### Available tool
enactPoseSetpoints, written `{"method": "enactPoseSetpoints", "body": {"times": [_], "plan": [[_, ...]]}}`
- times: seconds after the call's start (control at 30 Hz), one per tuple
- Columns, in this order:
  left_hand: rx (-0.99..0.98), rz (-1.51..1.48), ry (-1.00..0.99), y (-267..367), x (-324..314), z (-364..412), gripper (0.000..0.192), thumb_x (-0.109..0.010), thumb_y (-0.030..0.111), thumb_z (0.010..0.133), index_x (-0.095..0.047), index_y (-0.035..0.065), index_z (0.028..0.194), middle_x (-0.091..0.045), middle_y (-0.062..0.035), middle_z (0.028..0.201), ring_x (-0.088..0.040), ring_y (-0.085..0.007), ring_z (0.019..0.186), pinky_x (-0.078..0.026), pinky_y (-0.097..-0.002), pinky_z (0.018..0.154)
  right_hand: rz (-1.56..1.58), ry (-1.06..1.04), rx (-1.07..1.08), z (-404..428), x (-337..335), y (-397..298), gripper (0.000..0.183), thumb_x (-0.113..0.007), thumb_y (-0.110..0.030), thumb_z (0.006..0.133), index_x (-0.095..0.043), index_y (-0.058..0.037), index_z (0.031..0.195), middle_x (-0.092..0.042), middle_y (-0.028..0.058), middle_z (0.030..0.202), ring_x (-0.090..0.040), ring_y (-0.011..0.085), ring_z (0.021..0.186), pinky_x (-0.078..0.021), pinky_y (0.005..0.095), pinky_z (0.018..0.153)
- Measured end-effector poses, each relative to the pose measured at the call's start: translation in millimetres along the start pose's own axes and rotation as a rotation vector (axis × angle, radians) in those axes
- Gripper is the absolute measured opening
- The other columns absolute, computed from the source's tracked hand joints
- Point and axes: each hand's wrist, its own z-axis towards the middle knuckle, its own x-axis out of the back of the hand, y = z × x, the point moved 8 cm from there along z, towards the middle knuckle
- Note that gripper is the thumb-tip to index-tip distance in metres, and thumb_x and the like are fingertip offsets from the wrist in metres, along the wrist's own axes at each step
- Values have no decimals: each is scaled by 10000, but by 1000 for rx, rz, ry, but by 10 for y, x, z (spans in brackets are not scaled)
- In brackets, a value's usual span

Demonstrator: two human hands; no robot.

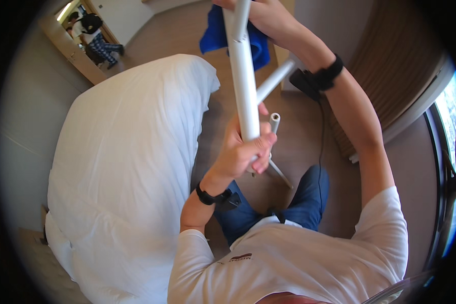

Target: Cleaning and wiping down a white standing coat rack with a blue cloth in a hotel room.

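A white metal pole [244, 83] with angled pegs, which looks like the upper part of a coat stand, slants up in front of me. My left hand [247, 148] is wrapped around its lower end, where a small threaded stud [253, 175] sticks out. My right hand [268, 17], partly cut off by the top rim, is at the upper part of the pole with a blue cloth [214, 36] bunched in it and hanging behind the pole. Below, a second white pole [274, 121] with a hollow top stands on the floor by my left hand, a thin leg [282, 174] spreading from it.
A bed with a white cover [136, 152] fills the left side. Wood-look floor [174, 36] runs past its foot. A person [95, 38] with a backpack is at the far doorway. On the right are a brown curtain [391, 76] and a window [450, 110]. A black cable [321, 133] hangs from my right wrist.
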Motion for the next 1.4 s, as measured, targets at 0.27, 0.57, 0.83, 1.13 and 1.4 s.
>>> {"method": "enactPoseSetpoints", "body": {"times": [0.27, 0.57, 0.83, 1.13, 1.4], "plan": [[80, 66, 233, 515, 48, 3, 242, -640, 61, 996, -425, 96, 890, -382, 3, 504, -375, -111, 322, -325, -285, 304, 39, -231, -140, 274, -20, -322, 357, -602, -344, 1048, -700, -5, 1101, -720, 64, 948, -657, 149, 863, -551, 334, 813], [-24, 201, 331, 1273, -359, 292, 264, -641, 22, 980, -413, 101, 872, -409, -7, 527, -396, -112, 348, -349, -288, 333, 226, 178, -713, -1187, 982, -181, 386, -509, -305, 1095, -680, 41, 1112, -744, 71, 932, -699, 136, 799, -578, 296, 750], [-124, 84, 379, 2513, -1458, 505, 273, -636, -42, 955, -420, 83, 845, -470, -28, 567, -472, -116, 401, -411, -296, 377, 497, 256, -809, -1660, 825, -1435, 406, -503, -347, 1093, -660, 14, 1192, -729, 36, 1025, -681, 118, 934, -530, 277, 855], [-254, 146, 421, 2909, -1479, 777, 259, -642, 24, 958, -422, 91, 1077, -517, -67, 662, -529, -192, 414, -486, -351, 388, 438, 310, -655, -1345, 649, -2003, 385, -497, -304, 1103, -655, 42, 1163, -714, 39, 1031, -626, 93, 928, -508, 252, 820], [-335, 311, 636, 2517, -1174, 978, 204, -597, -49, 946, -429, 63, 917, -556, -70, 690, -592, -165, 499, -524, -340, 442, -133, 469, -270, -938, 151, -1949, 342, -443, -262, 1095, -640, 9, 1027, -577, 162, 681, -542, 194, 596, -440, 404, 557]]}}
